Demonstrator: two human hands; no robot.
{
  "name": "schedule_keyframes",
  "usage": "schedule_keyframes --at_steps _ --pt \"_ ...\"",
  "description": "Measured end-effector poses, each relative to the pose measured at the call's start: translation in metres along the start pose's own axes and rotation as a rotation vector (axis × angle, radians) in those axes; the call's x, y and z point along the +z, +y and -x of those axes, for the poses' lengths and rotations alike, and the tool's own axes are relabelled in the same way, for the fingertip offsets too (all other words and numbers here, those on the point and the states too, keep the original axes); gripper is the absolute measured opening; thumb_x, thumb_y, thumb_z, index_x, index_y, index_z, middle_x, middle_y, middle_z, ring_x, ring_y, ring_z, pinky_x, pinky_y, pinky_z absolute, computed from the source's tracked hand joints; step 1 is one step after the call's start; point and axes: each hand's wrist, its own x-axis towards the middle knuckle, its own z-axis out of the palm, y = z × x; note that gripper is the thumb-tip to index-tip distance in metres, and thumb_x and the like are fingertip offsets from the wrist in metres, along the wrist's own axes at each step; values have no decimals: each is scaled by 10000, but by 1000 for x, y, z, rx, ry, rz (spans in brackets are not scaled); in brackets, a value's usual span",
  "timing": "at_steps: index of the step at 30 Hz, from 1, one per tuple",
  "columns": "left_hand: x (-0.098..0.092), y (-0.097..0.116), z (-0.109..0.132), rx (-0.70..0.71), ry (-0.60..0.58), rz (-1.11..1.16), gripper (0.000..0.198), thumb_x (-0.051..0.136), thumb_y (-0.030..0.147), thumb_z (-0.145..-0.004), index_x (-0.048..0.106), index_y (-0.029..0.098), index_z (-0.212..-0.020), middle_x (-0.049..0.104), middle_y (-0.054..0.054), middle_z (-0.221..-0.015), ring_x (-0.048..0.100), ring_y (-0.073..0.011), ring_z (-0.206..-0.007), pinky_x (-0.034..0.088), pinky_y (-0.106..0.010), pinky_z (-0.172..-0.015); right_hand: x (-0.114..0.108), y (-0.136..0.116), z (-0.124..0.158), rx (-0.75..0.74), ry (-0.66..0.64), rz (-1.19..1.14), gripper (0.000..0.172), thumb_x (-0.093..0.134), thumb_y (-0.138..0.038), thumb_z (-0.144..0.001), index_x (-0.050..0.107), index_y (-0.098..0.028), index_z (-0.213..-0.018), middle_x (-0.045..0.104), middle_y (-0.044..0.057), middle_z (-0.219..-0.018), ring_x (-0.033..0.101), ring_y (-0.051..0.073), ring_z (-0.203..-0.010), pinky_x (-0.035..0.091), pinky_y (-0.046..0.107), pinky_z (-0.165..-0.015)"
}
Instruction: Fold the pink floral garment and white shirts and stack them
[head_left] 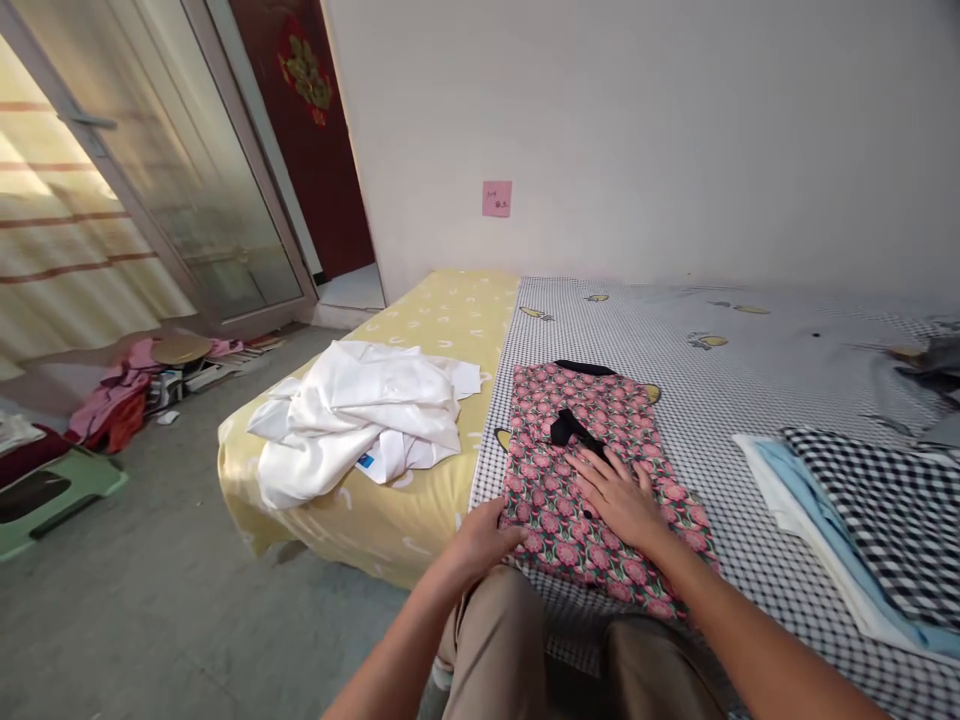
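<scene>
A folded pink floral garment [551,490] with black trim lies in front of me on a checked sheet. My right hand [619,500] rests flat on top of it, fingers spread, beside a black fabric piece [570,428] on its middle. At the garment's lower left edge is my left hand [486,540]. Its thumb lies over the cloth and its other fingers go around the edge, partly hidden. Left of the garment, a loose heap of white clothing [375,400] lies crumpled on a yellow sheet.
Folded clothes, a black-and-white checked one [885,510] on top, are stacked at the right. The yellow sheet [442,310] and checked sheet [570,320] meet beside the garment. A green stool [90,480] and piled items [135,385] are on the floor at left.
</scene>
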Motion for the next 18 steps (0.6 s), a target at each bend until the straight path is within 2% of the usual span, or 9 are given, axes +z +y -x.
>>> schedule_keyframes --at_steps 4,6,9,11,14,18 --pt "19 -12 -1 -55 187 -133 199 579 328 -852 692 193 -945 763 -67 -981 644 -253 -942 431 -296 -786 -6 -4 0 11 -16 10 511 265 -533 -1040 371 -476 -1536 467 -18 -1585 345 349 -1481 236 725 -1143" --pt "21 -18 -3 -92 245 -191 207 551 371 -878 662 197 -864 743 -70 -879 639 -245 -867 412 -296 -734 -8 -6 -1 19 -22 9 505 274 -521 -1042 380 -473 -1533 468 -19 -1584 346 349 -1482 246 717 -1145" --pt "14 -18 -8 -129 277 -262 260 527 420 -902 609 216 -764 678 -38 -704 616 -218 -733 386 -286 -660 -8 -7 -1 20 -8 -10 496 288 -514 -1045 400 -465 -1526 477 -24 -1578 351 346 -1480 258 709 -1147" --pt "7 -12 -14 -138 279 -308 288 513 452 -915 597 223 -762 648 -22 -656 605 -205 -683 372 -282 -633 -8 -7 -1 12 14 -29 492 294 -511 -1046 416 -456 -1520 481 -20 -1574 361 336 -1477 260 705 -1150" --pt "-1 6 -24 -124 276 -386 295 517 468 -916 589 223 -768 656 -24 -686 610 -198 -694 353 -280 -629 -10 -8 -1 27 26 -62 505 305 -516 -1043 423 -423 -1525 482 -7 -1573 355 325 -1482 246 699 -1162" --pt "-4 30 -41 -95 275 -478 284 520 464 -919 595 223 -788 689 -33 -772 623 -195 -756 342 -278 -641 -15 -11 -1 67 25 -132 583 327 -515 -1036 296 -354 -1596 459 7 -1586 325 322 -1499 231 665 -1187"
